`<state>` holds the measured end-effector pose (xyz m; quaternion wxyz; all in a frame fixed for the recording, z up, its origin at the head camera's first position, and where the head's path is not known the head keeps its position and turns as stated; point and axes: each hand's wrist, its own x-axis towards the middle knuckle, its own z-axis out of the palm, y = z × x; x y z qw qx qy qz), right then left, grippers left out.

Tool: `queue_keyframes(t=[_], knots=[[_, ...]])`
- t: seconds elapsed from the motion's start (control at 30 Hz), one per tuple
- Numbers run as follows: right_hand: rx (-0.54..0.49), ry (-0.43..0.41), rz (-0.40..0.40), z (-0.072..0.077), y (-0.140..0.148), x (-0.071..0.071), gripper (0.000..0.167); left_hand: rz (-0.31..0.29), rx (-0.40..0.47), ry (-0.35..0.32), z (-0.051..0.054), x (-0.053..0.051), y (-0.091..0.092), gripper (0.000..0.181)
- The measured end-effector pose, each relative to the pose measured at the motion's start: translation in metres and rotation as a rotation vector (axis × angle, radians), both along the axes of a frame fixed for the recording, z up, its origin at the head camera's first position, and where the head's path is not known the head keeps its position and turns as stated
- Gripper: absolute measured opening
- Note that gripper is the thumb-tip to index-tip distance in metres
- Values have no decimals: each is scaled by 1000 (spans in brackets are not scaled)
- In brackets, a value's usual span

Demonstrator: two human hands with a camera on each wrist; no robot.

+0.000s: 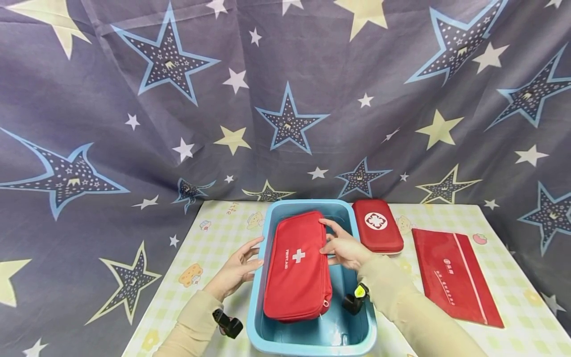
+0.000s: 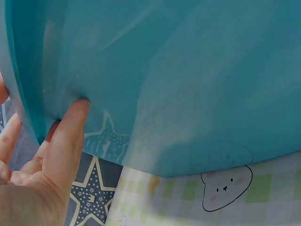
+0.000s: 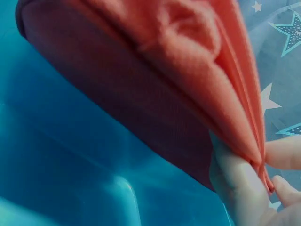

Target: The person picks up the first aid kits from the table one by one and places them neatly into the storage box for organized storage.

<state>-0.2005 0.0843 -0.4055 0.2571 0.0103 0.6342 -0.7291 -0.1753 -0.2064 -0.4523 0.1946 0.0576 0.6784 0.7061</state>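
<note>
Head view: from my remote seat I see the red pouch [image 1: 298,277] inside the blue bin [image 1: 312,348], on the worktop [image 1: 223,223].
Right grip [image 1: 345,247]: it pinches the pouch's right edge between thumb and fingers.
Left grip [image 1: 236,270]: loose, fingertips against the bin's left side; I see nothing clasped there.
Step in hand: I judge it as positioning the pouch within the bin, left side steadying; lowered or raised, I can't tell.
Next move: to my mind, it calls for a sure pinch and clearance from the bin's walls.
Pouch axis: long way near to far, roughly along the bin's long sides, far end slightly right.
Pouch face: white cross [image 1: 299,256] upward, zip pull [image 1: 326,303] at the near right corner.
Pouch underside: whether it meets the bin's floor, I can't tell.
</note>
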Motion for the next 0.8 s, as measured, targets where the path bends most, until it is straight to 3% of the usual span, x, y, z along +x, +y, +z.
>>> queue_keyframes(t=[0.53, 0.8], knots=[[131, 10, -24, -9, -23, -8, 77, -22, 8, -1, -3, -2, 0, 66], [103, -12, -7, -14, -29, -11, 76, -34, 16, 6, -4, -2, -1, 66]])
